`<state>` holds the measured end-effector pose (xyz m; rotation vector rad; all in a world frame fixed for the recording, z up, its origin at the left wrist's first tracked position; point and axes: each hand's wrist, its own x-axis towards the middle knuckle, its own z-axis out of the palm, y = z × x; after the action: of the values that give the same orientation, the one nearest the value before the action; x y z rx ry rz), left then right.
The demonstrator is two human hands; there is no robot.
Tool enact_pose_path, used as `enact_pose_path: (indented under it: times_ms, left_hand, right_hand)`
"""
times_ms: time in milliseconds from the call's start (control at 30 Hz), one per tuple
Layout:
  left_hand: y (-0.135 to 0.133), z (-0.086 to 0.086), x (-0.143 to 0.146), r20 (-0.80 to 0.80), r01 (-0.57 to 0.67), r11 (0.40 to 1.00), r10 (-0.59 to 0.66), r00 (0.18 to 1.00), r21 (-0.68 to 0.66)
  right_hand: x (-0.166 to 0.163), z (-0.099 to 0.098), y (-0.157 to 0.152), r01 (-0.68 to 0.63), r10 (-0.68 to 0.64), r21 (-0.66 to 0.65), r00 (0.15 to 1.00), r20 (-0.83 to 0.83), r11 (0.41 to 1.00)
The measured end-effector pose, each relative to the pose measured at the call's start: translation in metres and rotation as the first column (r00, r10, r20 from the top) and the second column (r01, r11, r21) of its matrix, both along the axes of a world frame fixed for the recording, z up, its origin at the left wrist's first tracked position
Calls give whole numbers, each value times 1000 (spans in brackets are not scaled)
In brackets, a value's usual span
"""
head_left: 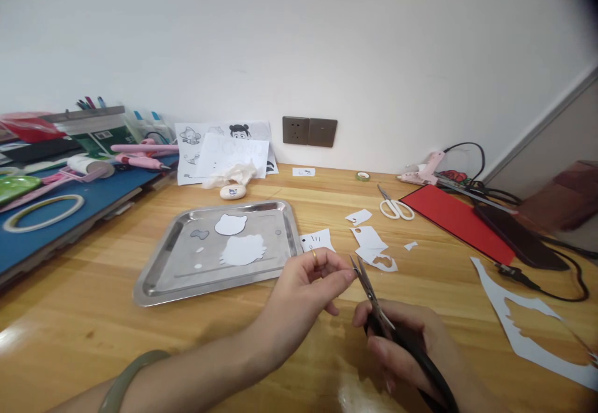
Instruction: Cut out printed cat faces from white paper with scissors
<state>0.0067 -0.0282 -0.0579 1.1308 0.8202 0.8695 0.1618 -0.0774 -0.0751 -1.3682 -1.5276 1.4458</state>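
Between the pinched thumb and fingertips of my left hand (308, 285) is something tiny and mostly hidden, too small to make out. Black-handled scissors (374, 304) sit in my right hand (411, 344), with fingers in the handles and the blades reaching up to the left fingertips. To the left lies a metal tray (163, 285) holding a white cat-head cutout (230, 224), a larger white cutout (243, 250), a grey bow-shaped piece (200, 234) and small white ovals. Beside my left hand rests a paper with a drawn face (323, 240).
Paper scraps (369, 237) and white-handled scissors (396, 208) lie right of centre. A red sheet (460, 220), a pink glue gun (427, 170) and a large paper offcut (518, 338) are at right. Printed sheets (189, 164) lean on the wall; craft supplies crowd a blue board (93, 204).
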Motion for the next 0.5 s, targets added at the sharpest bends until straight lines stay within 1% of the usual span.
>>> enact_pose_path:
  times_ms: [133, 267, 367, 500]
  left_hand:
    - [-2, -2, 2, -10, -2, 1000, 1, 1000, -25]
    - [-5, -3, 4, -7, -1, 1000, 1, 1000, -31]
    - [-6, -4, 5, 14, 1, 999, -1, 1000, -32]
    - [-7, -3, 6, 31, -9, 999, 10, 999, -42]
  right_hand:
    - [-2, 0, 0, 13, -13, 13, 999, 35, 1000]
    - [-3, -1, 0, 34, -36, 36, 999, 35, 999]
    - [-2, -3, -1, 16, -18, 71, 999, 35, 997]
    - [0, -4, -1, -17, 12, 74, 997, 73, 997]
